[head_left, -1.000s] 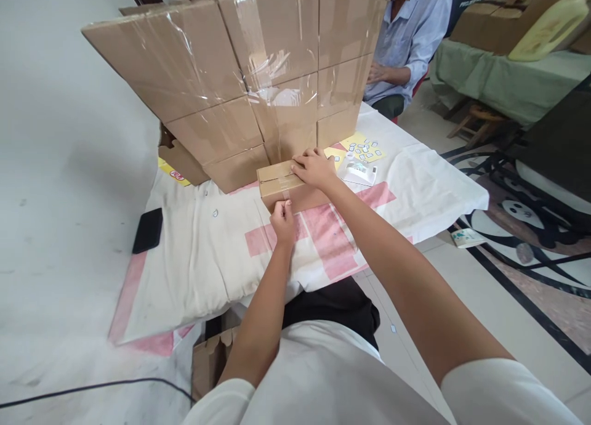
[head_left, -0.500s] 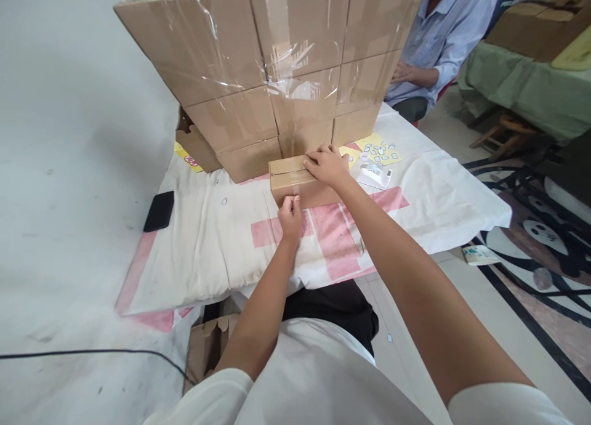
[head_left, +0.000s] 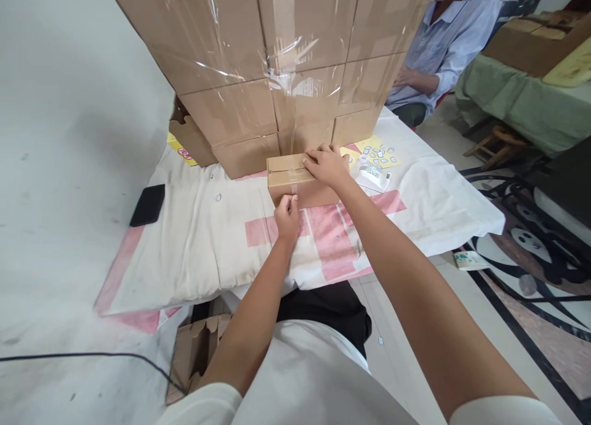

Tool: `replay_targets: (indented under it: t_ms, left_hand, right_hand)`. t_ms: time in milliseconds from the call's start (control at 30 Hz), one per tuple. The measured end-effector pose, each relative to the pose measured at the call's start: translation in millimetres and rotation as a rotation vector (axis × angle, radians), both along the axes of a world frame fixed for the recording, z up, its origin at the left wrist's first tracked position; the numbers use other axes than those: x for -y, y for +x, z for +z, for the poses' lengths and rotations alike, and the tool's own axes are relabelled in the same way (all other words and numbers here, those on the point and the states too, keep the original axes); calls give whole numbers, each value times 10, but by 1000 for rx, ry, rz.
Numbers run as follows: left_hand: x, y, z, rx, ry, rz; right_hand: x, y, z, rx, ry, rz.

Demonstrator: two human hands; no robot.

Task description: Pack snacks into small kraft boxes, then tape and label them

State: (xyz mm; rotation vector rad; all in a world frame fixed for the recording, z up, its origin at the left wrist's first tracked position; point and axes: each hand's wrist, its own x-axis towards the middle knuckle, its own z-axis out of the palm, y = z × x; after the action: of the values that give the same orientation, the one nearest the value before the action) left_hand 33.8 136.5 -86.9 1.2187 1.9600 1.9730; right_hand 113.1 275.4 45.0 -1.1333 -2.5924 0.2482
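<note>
A small closed cardboard box [head_left: 314,194] lies on the cloth-covered table, with a clear tape strip [head_left: 294,180] across its top and down its front side. My left hand [head_left: 287,213] is closed, fingers curled together, against the lower front of the box just below that strip. What its fingertips pinch, if anything, is hidden. On the top right of the box rests my right hand [head_left: 327,164], its fingers apart and lying over the lid. The far right end of the box is partly behind my right hand and forearm.
Directly behind stands a tall stack of taped cartons [head_left: 305,98]. A white tape dispenser [head_left: 373,175] and yellow sheets with small labels [head_left: 381,152] lie at right. A black phone [head_left: 148,205] is at left. Another person [head_left: 443,55] sits beyond the table. An open carton [head_left: 198,351] is below.
The view has shifted slightly, so the table and stack sit a little differently in the picture. Both hands keep nearly the same places on the box.
</note>
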Motion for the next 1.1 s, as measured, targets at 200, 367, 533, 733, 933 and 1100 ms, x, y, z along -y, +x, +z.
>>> replay_targets:
  t_ms: [200, 367, 533, 733, 933, 1100]
  left_hand:
    - [19, 8, -10, -1, -11, 6]
    - [16, -3, -35, -12, -14, 3]
    - [14, -9, -55, -24, -24, 7]
    - [41, 7, -42, -28, -40, 21]
    - [50, 12, -37, -31, -47, 20]
    - [27, 17, -70, -26, -52, 41]
  right_hand:
    - [-9, -9, -17, 5, 15, 9]
    - [-26, -22, -21, 23, 16, 12]
    - [-27, -18, -19, -17, 8, 21]
    - [-17, -23, -15, -35, 0, 22]
    - [-14, -16, -21, -42, 1, 28]
    - [-6, -1, -25, -50, 4, 29]
